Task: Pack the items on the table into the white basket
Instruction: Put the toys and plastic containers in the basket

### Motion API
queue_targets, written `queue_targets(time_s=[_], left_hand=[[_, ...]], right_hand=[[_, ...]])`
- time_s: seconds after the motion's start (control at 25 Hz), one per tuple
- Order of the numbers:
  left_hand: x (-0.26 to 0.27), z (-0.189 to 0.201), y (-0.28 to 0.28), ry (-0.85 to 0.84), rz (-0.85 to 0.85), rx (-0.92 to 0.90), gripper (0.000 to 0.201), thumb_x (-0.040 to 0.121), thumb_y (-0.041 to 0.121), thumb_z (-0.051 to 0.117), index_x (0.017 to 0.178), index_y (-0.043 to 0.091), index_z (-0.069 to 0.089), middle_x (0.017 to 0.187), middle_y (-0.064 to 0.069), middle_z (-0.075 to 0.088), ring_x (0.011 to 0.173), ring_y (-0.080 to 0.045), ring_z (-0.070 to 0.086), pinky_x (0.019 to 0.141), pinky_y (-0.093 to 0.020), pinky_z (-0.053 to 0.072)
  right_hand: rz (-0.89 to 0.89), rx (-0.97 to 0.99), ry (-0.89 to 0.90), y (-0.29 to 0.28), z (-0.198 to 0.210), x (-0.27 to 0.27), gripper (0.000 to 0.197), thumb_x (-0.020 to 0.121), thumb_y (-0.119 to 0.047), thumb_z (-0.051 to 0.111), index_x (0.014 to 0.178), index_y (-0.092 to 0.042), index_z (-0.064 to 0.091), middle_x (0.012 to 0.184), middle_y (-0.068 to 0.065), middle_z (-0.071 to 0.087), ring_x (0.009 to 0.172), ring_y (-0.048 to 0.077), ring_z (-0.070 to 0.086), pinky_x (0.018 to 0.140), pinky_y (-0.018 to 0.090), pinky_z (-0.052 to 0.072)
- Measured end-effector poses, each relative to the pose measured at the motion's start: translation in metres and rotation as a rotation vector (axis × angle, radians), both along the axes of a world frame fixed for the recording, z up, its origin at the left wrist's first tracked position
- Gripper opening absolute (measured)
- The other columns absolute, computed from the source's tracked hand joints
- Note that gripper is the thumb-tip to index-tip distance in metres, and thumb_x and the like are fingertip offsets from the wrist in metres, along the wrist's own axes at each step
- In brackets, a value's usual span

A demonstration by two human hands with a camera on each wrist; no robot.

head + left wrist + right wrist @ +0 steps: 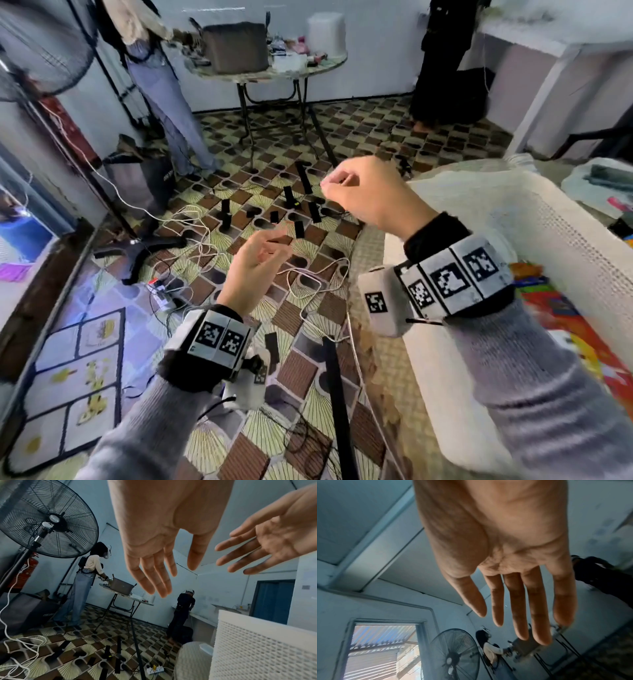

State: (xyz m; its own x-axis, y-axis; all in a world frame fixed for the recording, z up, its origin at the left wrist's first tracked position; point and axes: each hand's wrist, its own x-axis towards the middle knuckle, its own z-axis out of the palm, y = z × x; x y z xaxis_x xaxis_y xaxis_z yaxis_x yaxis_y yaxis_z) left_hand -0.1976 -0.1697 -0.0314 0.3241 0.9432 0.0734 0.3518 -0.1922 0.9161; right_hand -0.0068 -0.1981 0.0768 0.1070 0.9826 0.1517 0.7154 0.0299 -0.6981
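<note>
The white perforated basket (pixel 555 240) stands at the right on a round table with a patterned cloth (pixel 373 346). Colourful packets (pixel 565 308) lie inside it. Both my hands hang in the air to the left of the basket, over the floor. My left hand (pixel 263 253) is lower, with relaxed fingers and nothing in it. My right hand (pixel 339 185) is higher, near the basket's far corner, also empty. The left wrist view shows the left hand (pixel 159 563) and the right hand (pixel 257 550) with straight fingers above the basket wall (pixel 260 649). The right wrist view shows bare extended fingers (pixel 518 601).
Beyond the basket, at the far right, lie a teal item (pixel 609 174) and a pink one (pixel 620 205). Cables (pixel 191 226), black devices (pixel 291 198) and a tripod leg (pixel 335 394) litter the tiled floor. A standing fan (pixel 46 520) and two other people are further off.
</note>
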Motion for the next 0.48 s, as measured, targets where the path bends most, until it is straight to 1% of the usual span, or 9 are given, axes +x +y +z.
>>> queue_targets(time_s=[0.04,0.08,0.16,0.2,0.24,0.28,0.32,0.4,0.48], left_hand=[[-0.013,-0.005,0.009,0.004,-0.012,-0.017,0.036,0.092,0.028,0.055,0.126,0.016,0.052,0.103,-0.001,0.065,0.091,-0.015,0.064,0.085,-0.035,0.054],[-0.021,-0.010,0.013,0.004,-0.024,-0.037,0.034,0.092,0.027,0.055,0.124,0.016,0.053,0.104,-0.001,0.065,0.092,-0.013,0.064,0.083,-0.031,0.054],[-0.042,-0.023,0.024,0.008,-0.052,-0.082,0.031,0.092,0.026,0.056,0.122,0.019,0.054,0.103,-0.001,0.065,0.084,-0.007,0.063,0.068,-0.019,0.052],[-0.050,-0.030,0.030,0.002,-0.056,-0.112,0.030,0.092,0.025,0.057,0.121,0.020,0.055,0.103,-0.001,0.065,0.079,-0.005,0.061,0.061,-0.016,0.049],[-0.055,-0.038,0.035,-0.002,-0.053,-0.140,0.029,0.091,0.024,0.058,0.120,0.020,0.055,0.101,-0.002,0.065,0.076,-0.005,0.060,0.058,-0.014,0.047],[-0.060,-0.045,0.041,-0.004,-0.050,-0.160,0.028,0.090,0.022,0.059,0.118,0.020,0.056,0.100,-0.002,0.065,0.076,-0.005,0.060,0.058,-0.014,0.046],[-0.062,-0.052,0.047,-0.001,-0.053,-0.174,0.026,0.090,0.021,0.060,0.116,0.020,0.057,0.098,-0.001,0.065,0.077,-0.007,0.060,0.061,-0.014,0.047],[-0.064,-0.064,0.058,0.020,-0.072,-0.202,0.024,0.089,0.019,0.061,0.113,0.018,0.057,0.098,-0.001,0.065,0.085,-0.012,0.062,0.071,-0.018,0.048],[-0.064,-0.079,0.075,0.053,-0.101,-0.229,0.022,0.088,0.018,0.062,0.110,0.017,0.057,0.097,-0.002,0.064,0.089,-0.017,0.062,0.076,-0.024,0.049]], right_hand=[[-0.027,-0.011,0.058,0.005,-0.011,-0.016,0.019,0.089,-0.025,0.058,0.097,-0.013,0.070,0.090,0.004,0.070,0.083,0.019,0.064,0.077,0.030,0.050],[-0.046,-0.028,0.101,0.007,-0.026,-0.026,0.019,0.089,-0.025,0.058,0.096,-0.012,0.070,0.088,0.006,0.070,0.082,0.020,0.064,0.075,0.031,0.049],[-0.085,-0.079,0.156,0.013,-0.063,-0.047,0.018,0.090,-0.023,0.059,0.098,-0.011,0.069,0.088,0.007,0.069,0.079,0.019,0.062,0.070,0.028,0.048],[-0.098,-0.108,0.182,0.015,-0.083,-0.055,0.018,0.089,-0.022,0.060,0.101,-0.011,0.068,0.089,0.007,0.068,0.077,0.016,0.060,0.069,0.025,0.047],[-0.110,-0.141,0.212,0.016,-0.102,-0.060,0.018,0.089,-0.020,0.061,0.103,-0.011,0.068,0.090,0.007,0.068,0.077,0.014,0.059,0.069,0.023,0.046],[-0.129,-0.177,0.240,0.017,-0.122,-0.064,0.018,0.088,-0.020,0.062,0.104,-0.012,0.067,0.091,0.006,0.067,0.078,0.013,0.058,0.070,0.022,0.046],[-0.155,-0.212,0.261,0.018,-0.141,-0.066,0.019,0.088,-0.020,0.063,0.105,-0.012,0.067,0.091,0.004,0.067,0.080,0.013,0.059,0.073,0.023,0.047],[-0.204,-0.268,0.313,0.019,-0.173,-0.066,0.021,0.087,-0.020,0.065,0.106,-0.012,0.066,0.089,0.002,0.066,0.081,0.011,0.059,0.078,0.026,0.048],[-0.248,-0.308,0.380,0.024,-0.198,-0.064,0.020,0.087,-0.016,0.064,0.107,-0.011,0.065,0.088,0.004,0.065,0.078,0.009,0.057,0.075,0.024,0.047]])
